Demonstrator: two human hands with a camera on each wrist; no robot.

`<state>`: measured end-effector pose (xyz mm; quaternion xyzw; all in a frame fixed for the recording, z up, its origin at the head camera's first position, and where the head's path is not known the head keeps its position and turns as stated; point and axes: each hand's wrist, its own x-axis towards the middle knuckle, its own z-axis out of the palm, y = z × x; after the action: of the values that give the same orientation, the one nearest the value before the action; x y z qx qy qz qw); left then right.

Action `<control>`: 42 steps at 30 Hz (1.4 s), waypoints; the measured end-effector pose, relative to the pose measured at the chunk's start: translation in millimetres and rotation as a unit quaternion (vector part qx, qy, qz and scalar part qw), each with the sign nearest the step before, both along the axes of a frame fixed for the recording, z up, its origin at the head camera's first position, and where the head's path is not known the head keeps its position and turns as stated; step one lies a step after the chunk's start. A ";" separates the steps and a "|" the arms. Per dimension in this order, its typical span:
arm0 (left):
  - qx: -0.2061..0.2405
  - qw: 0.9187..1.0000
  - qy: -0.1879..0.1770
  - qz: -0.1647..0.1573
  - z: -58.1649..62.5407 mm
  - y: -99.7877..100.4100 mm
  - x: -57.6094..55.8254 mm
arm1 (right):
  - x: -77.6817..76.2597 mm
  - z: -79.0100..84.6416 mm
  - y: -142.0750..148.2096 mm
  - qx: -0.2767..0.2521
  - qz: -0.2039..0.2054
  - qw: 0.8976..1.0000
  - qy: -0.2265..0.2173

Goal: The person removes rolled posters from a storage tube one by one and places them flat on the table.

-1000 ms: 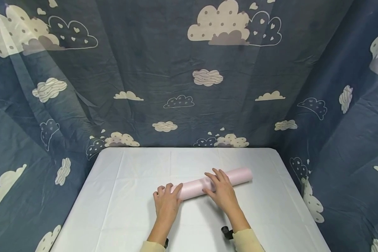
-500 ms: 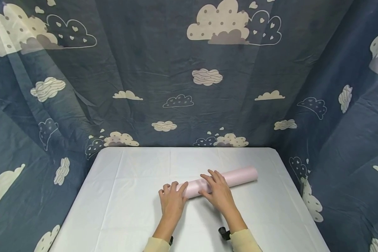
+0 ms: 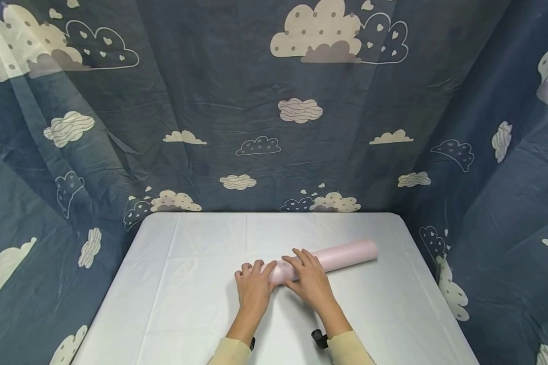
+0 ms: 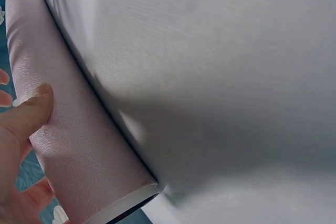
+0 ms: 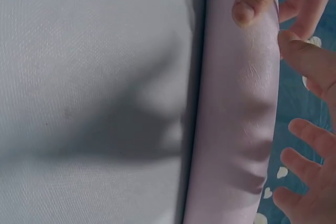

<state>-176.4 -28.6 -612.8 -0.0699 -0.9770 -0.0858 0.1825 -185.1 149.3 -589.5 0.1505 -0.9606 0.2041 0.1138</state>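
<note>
A pink roll of textured sheet material lies slantwise across the table, its right end farther back. My left hand grips its left end, the thumb on the near side and the fingers over the far side. The left wrist view shows that thumb pressed on the crinkled pink surface, close to the roll's open end. Just to its right is my right hand, fingers spread along the roll. In the right wrist view those fingers extend beside the roll, casting shadows on it, with the thumb tip at its edge.
A white cloth covers the table. Dark blue curtains printed with clouds enclose the back and both sides. A black wrist device juts from the right cuff.
The pink roll has shifted rightward, and my left hand has moved right with it. My right hand has slid a little left along the roll, so the hands are closer together.
</note>
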 end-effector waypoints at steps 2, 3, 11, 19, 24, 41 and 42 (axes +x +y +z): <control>0.001 1.000 -0.002 -0.001 0.6 1.4 -0.8 | 0.0 -0.8 -0.9 0.002 0.002 1.000 0.002; 0.001 1.000 -0.004 -0.001 1.0 2.0 -1.1 | -0.1 -1.4 -1.2 0.006 0.003 1.000 0.003; 0.002 1.000 -0.014 -0.001 2.5 5.1 -2.6 | 0.3 -3.5 -3.6 0.041 0.003 0.999 0.008; 0.017 1.000 -0.018 -0.002 2.2 6.5 -4.7 | -1.8 -9.7 -7.9 0.069 -0.006 0.998 0.009; 0.021 1.000 -0.014 0.002 2.3 6.6 -4.1 | -3.0 -15.5 -10.9 0.079 -0.013 0.996 0.025; 0.098 0.995 -0.026 -0.005 -4.3 -9.3 -4.0 | -6.5 -27.2 -17.2 0.083 -0.036 0.993 0.074; 0.109 0.994 -0.024 -0.002 -4.2 -11.4 -3.0 | -6.3 -27.1 -17.5 0.083 -0.035 0.993 0.073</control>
<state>-179.4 -40.0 -617.0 -0.0491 -0.9658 -0.1934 0.1656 -191.5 131.8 -616.6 0.1398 -0.9681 0.1077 0.1778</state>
